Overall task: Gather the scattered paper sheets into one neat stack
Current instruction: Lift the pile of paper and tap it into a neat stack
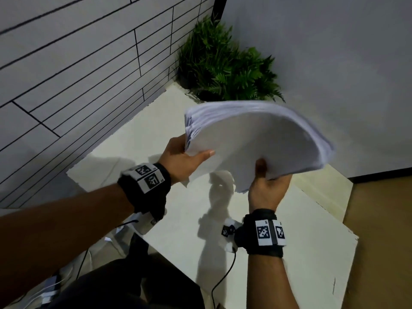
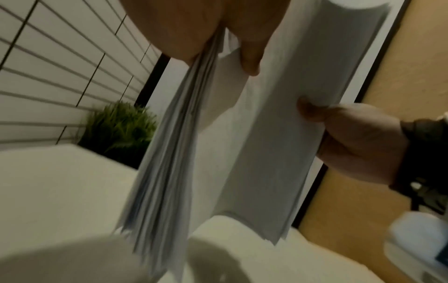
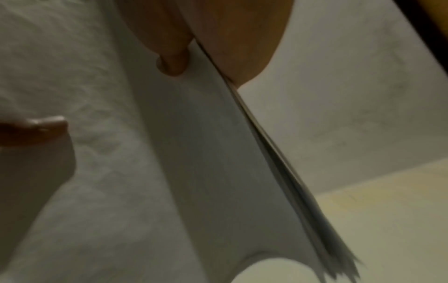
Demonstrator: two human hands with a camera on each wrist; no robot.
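A thick bundle of white paper sheets (image 1: 252, 141) is held in the air above the cream table (image 1: 289, 241), bowed upward in the middle. My left hand (image 1: 185, 159) grips its left edge, thumb lying on top of the sheets. My right hand (image 1: 267, 186) grips the near right edge, thumb on top and fingers hidden beneath. In the left wrist view the sheets (image 2: 169, 153) hang fanned with uneven lower edges, and the right hand (image 2: 358, 141) holds the far side. In the right wrist view the paper (image 3: 194, 153) fills most of the frame, pinched by my right hand (image 3: 206, 47).
A potted green plant (image 1: 223, 63) stands in the corner at the table's far end. A tiled wall (image 1: 78, 63) runs along the left and a plain wall (image 1: 334, 63) on the right. Cables (image 1: 223, 279) trail over the near table edge.
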